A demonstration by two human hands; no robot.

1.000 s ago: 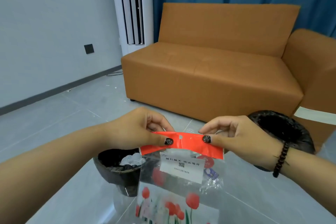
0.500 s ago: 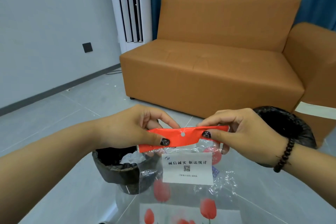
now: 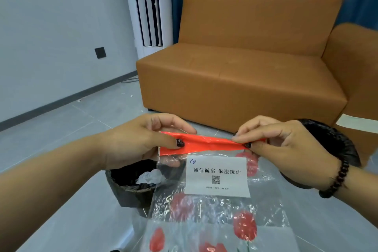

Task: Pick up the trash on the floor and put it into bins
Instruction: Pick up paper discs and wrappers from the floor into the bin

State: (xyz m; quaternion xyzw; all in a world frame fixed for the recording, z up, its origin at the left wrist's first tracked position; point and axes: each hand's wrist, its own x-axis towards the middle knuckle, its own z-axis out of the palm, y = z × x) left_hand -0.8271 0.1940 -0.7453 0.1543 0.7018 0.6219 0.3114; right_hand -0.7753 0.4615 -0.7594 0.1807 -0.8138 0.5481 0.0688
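Note:
A clear plastic bag (image 3: 216, 206) with a red top strip, a white printed label and red tulip prints hangs in front of me. My left hand (image 3: 141, 141) pinches the left end of the red strip. My right hand (image 3: 284, 145) pinches its right end, and the strip is folded over between them. Below the left hand stands a bin with a black liner (image 3: 131, 186), white crumpled trash inside it. A second black-lined bin (image 3: 337, 145) sits behind my right wrist, mostly hidden.
An orange sofa (image 3: 245, 71) stands close ahead on the grey tiled floor (image 3: 61, 133). A white standing air conditioner (image 3: 147, 10) is in the corner by the blue curtain. Small scraps (image 3: 131, 95) lie near the skirting board at the left.
The bag has risen and come closer to the camera. My right hand has shifted toward the strip's right end, and the strip is now folded over along its length.

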